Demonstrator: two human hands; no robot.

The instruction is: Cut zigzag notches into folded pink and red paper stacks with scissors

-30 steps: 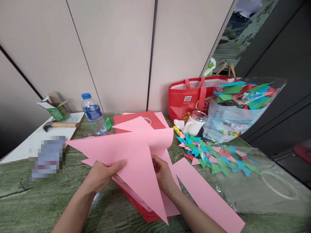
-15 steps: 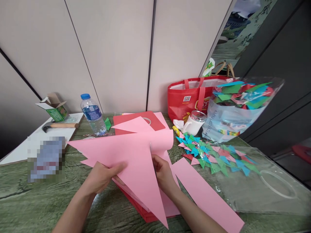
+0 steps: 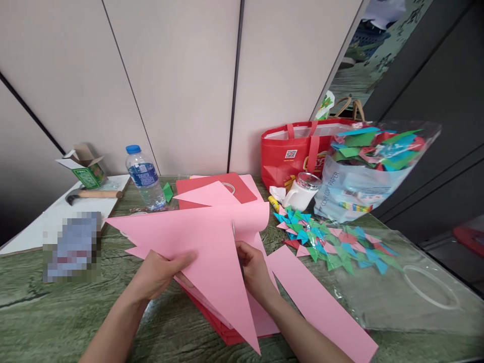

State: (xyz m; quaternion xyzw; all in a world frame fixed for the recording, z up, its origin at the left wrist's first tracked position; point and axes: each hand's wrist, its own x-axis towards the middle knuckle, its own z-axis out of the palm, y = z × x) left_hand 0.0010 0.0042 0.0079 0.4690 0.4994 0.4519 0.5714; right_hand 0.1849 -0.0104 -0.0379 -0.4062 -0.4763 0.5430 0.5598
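Observation:
A large pink paper sheet (image 3: 204, 247), folded to a pointed triangle shape, is held up in front of me. My left hand (image 3: 161, 275) pinches its left part, thumb on top and fingers underneath. My right hand (image 3: 253, 267) is closed at the sheet's right side on scissors (image 3: 233, 229); only a thin metal blade shows, at the top of a cut, and the handles are hidden. Right of the cut the paper curls over. Beneath lie more pink sheets and a red paper stack (image 3: 230, 335). A loose pink strip (image 3: 321, 302) lies beside my right forearm.
Small folded paper pieces (image 3: 340, 244) lie on a clear plastic bag (image 3: 393, 297) at right. Behind stand a white mug (image 3: 302, 194), a red bag (image 3: 278, 161) and a filled plastic bag (image 3: 348, 186). At left are a water bottle (image 3: 145, 179), a hammer (image 3: 98, 194) and a small box (image 3: 85, 171).
The scissor blade shows a little more above the paper at the cut. Both hands and the sheet have barely moved.

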